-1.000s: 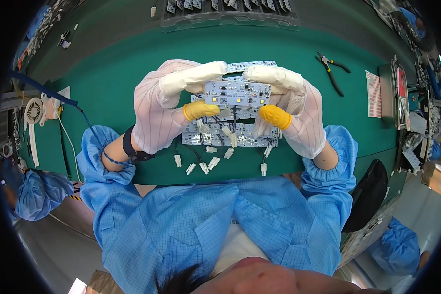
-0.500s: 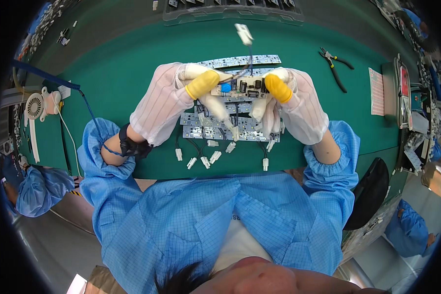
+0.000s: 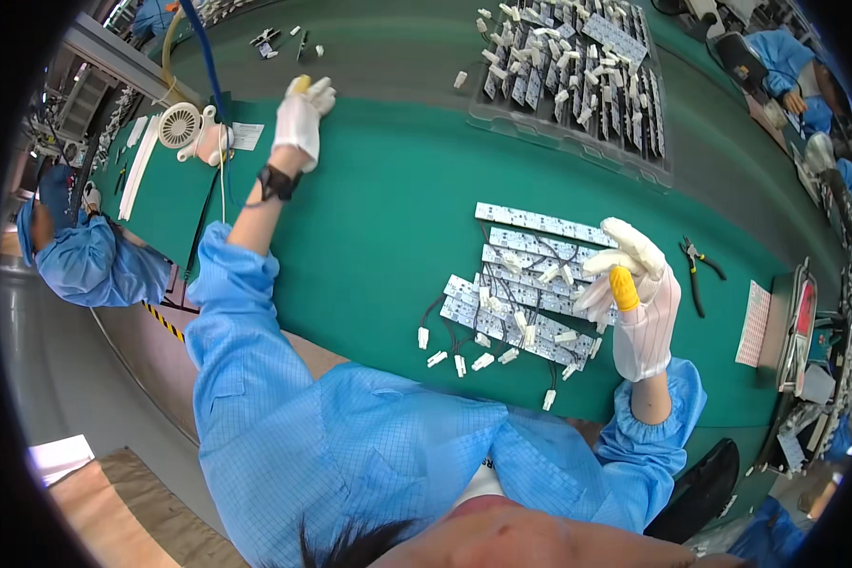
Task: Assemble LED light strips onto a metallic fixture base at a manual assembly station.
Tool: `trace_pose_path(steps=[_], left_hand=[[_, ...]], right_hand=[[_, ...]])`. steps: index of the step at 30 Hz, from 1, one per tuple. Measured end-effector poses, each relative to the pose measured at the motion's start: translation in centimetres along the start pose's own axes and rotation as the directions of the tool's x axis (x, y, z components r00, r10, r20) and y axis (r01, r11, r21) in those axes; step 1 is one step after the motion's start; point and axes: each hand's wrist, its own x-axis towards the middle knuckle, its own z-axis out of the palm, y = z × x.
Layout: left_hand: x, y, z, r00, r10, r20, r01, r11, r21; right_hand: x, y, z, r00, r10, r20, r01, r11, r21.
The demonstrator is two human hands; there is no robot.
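Observation:
My left hand, in a white glove with a yellow fingertip cover, reaches out to the far left edge of the green mat. Its fingers are stretched and nothing shows in them. Just beyond it, on the dark surface, lie a narrow dark piece and a small white piece, too small to make out. Over the right end of the LED strip boards, my right hand hovers or rests with fingers apart, holding nothing visible. Wires with white connectors hang from the boards toward me.
A clear tray packed with wired boards stands at the far right. Cutting pliers lie right of my right hand. A small fan and a blue hose are at left. Other people sit on both sides.
The small component board has left both hands. My left hand has swung far out to the left, and my right hand has opened over the strip boards. The view has turned left.

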Motion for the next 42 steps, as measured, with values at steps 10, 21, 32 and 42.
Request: trace_pose_path(steps=[10, 21, 32, 42], left_hand=[[-13.6, -0.6, 7.1, 0.664, 0.036, 0.747, -0.058, 0.998, 0.004], [-16.5, -0.9, 8.3, 0.481, -0.199, 0.854, -0.033, 0.969, 0.244], [-16.4, -0.2, 8.7, 0.456, -0.27, 0.848, 0.472, 0.881, 0.026], [-17.0, 1.2, 8.1, 0.573, -0.065, 0.817, 0.184, 0.982, -0.052]], right_hand=[[4.2, 7.0, -1.9, 0.962, -0.11, 0.25, 0.273, 0.387, -0.881], [2.6, 2.1, -1.6, 0.938, -0.348, -0.003, 0.288, 0.781, -0.555], [1.9, 2.6, -1.6, 0.71, -0.704, -0.013, 0.469, 0.486, -0.738], [3.0, 1.1, -0.9, 0.998, -0.003, -0.068, 0.001, 1.0, -0.017]])
